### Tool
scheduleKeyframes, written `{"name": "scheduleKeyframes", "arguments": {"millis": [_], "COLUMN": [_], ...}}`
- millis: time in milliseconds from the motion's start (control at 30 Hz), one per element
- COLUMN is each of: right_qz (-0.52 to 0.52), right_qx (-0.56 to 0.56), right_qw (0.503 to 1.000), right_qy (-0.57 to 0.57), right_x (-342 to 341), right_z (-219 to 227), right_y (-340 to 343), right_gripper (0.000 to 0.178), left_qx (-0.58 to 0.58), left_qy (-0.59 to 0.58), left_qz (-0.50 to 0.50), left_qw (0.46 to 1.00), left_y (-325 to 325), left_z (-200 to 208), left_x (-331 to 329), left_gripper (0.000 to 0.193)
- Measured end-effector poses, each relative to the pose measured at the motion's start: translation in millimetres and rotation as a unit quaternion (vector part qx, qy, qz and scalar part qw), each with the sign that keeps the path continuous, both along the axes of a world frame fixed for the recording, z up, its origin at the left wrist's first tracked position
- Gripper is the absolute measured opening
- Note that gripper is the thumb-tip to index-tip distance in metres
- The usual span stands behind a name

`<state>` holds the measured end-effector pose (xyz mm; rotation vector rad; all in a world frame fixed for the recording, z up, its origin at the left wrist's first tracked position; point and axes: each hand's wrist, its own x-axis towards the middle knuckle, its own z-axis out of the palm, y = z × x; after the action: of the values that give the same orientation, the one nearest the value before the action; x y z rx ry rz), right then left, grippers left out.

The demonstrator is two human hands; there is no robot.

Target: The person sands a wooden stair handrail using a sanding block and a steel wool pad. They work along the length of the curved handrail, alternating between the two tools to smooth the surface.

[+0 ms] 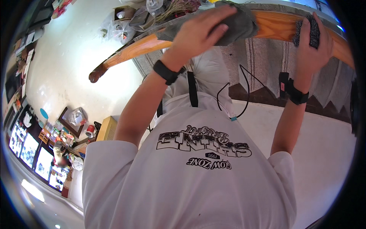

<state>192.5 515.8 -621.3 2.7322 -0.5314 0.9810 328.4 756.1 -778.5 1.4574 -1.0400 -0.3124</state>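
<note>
A curved, varnished wooden handrail (129, 51) runs across the top of the view. My left hand (202, 32) presses a grey cloth (242, 23) against the top of the rail, fingers bent over it. Further right, my right hand (310, 51) grips a dark, rough scrubbing pad (315, 32) and holds it against the same rail. Both wrists wear black bands. My white printed shirt fills the lower middle of the picture.
Clear plastic bags (124, 28) and dried plants lie beyond the rail at the top. A grey stone wall (263, 61) stands under the rail. A thin black cable (246, 89) hangs from my chest. White floor (72, 57) spreads left; cluttered shelves (57, 145) are at lower left.
</note>
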Motion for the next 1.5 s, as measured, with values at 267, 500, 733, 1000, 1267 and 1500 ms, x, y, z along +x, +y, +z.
{"name": "scheduleKeyframes", "arguments": {"millis": [267,500,733,1000,1267,1500], "right_qz": [-0.038,-0.068,-0.078,-0.051,-0.036,0.009], "right_qx": [-0.032,0.030,-0.048,-0.032,-0.072,-0.071], "right_qw": [0.997,0.994,0.994,0.997,0.996,0.996], "right_qy": [-0.060,-0.075,-0.063,-0.053,-0.038,-0.053], "right_x": [31,24,29,34,27,36], "right_z": [-12,-17,-17,-23,-21,-31], "right_y": [4,9,7,6,8,16], "right_gripper": [0.023,0.022,0.020,0.019,0.021,0.022], "left_qx": [0.086,0.134,0.198,0.124,0.150,0.255], "left_qy": [-0.102,-0.126,-0.056,-0.052,-0.054,-0.068], "left_qz": [0.180,0.146,0.131,0.146,0.123,0.240], "left_qw": [0.975,0.972,0.970,0.980,0.980,0.934], "left_y": [-61,-25,88,-39,62,71], "left_z": [21,-3,-91,8,-73,-96], "left_x": [-46,-27,13,-22,3,-13], "left_gripper": [0.053,0.053,0.042,0.048,0.036,0.030]}}
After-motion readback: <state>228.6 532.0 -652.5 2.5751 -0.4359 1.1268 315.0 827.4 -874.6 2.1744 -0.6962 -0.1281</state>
